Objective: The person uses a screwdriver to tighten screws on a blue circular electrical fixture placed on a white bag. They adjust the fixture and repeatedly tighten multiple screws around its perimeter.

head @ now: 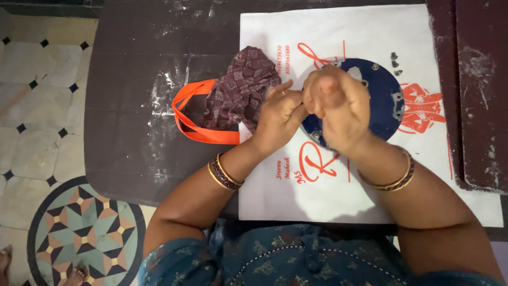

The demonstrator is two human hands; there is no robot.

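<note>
- The table (132,132) is dark and dusted with white smears, and it reaches out past both hands on every side.
- A white cloth bag (370,175) with red printing lies flat under both hands; its orange handle (196,114) loops out to the left of the left hand. It looks soft and light, so it would likely slide or bunch if dragged.
- A round dark-blue metal plate (383,98) lies on the bag, right under and just beyond the right hand. It looks stiff, flat and fairly heavy for its size, with small holes and fittings on its face — I judge the rim the surest place to take hold, since the face offers little purchase.
- A patterned maroon cloth (241,87) lies crumpled just beyond the left hand, partly over the handle; limp and light, it could be pinched anywhere.
- The right hand (338,108) is curled into a loose fist over the plate; what it grips, if anything, is hidden.
- The left hand (278,114) is half-curled, fingers meeting the right hand — its contents cannot be made out.
- Three small dark screws (395,63) lie on the bag beyond the right hand, near the plate; tiny, hard, easy to lose.
</note>
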